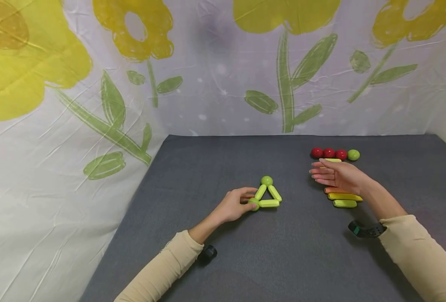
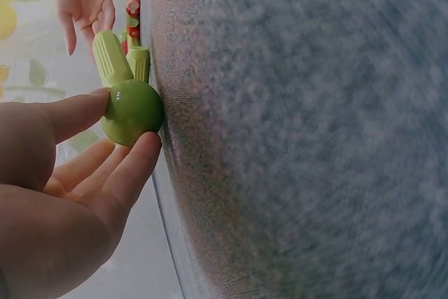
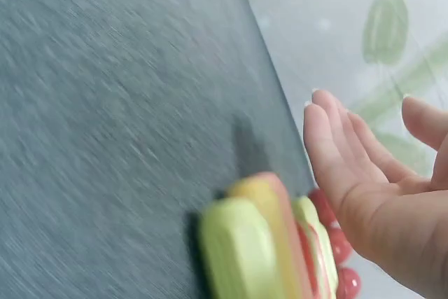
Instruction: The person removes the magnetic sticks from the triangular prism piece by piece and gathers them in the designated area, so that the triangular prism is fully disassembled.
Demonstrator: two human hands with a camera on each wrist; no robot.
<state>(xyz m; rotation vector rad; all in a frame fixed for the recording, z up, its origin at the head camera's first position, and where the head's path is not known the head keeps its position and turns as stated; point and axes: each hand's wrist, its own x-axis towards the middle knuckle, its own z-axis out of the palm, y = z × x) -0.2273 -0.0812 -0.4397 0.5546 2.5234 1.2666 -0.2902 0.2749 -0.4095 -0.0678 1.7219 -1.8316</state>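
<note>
My left hand [image 1: 233, 204] pinches a green ball [image 2: 133, 111] between thumb and fingertips. That ball forms the lower left corner of a flat triangle of light green rods [image 1: 269, 203] lying on the dark table. A second green ball [image 1: 267, 180] sits at the triangle's top, and two rod ends come close together at its right corner. My right hand [image 1: 340, 174] hovers over a row of coloured rods with its fingers extended and nothing in it. Nearest me in that row are a light green rod [image 1: 345, 204], a yellow rod [image 1: 343, 196] and an orange rod [image 1: 334, 190]; the hand hides others.
Behind the rods, several red balls [image 1: 328, 152] and one green ball [image 1: 353, 155] form a line. A flower-printed cloth [image 1: 215, 105] hangs past the back edge of the dark table [image 1: 283, 260]. Black wrist devices [image 1: 366, 230] hang below both sleeves.
</note>
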